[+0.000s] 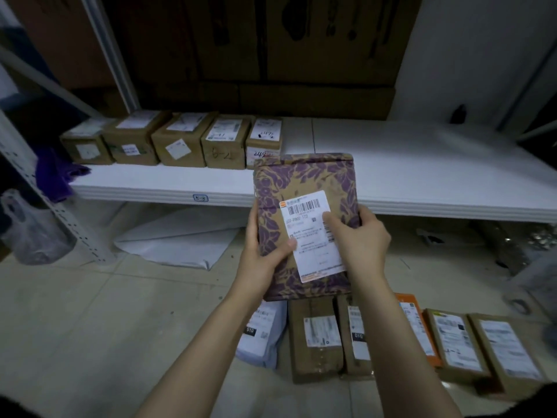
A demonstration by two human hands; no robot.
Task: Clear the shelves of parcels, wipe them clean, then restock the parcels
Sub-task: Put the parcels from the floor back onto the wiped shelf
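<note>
Nearest, bottom centre to lower right of the frame: a row of floor parcels [319,336] lies on the tiled floor [90,327]. We count about seven, mostly brown boxes plus one pale mailer and one orange one, labels up.

Above them, centre frame: both hands hold one patterned parcel [304,179], brown with purple flowers, upright in the air in front of the shelf edge.
- The left hand [265,251] has its grip on the parcel's left edge, with the thumb across the front at the corner of the label [310,233].
- The right hand [358,236] has its grip on the right edge, with the thumb lying on the label. The fingers behind are hidden.

Beyond, mid frame: the white shelf [422,170]. Its centre and right stretch are bare and look clean. Five shelved boxes [180,143] stand side by side at its left end. A purple cloth [55,173] hangs at the far left end.

Farthest, top of frame: large dark cartons [271,55] against the back.

Judgement: clearing and wiping of this shelf look done and restocking is under way. Five parcels are up, one is in hand and likely due next to the fifth box, and the floor row is left to go up. We see no other shelves well enough to judge them.
</note>
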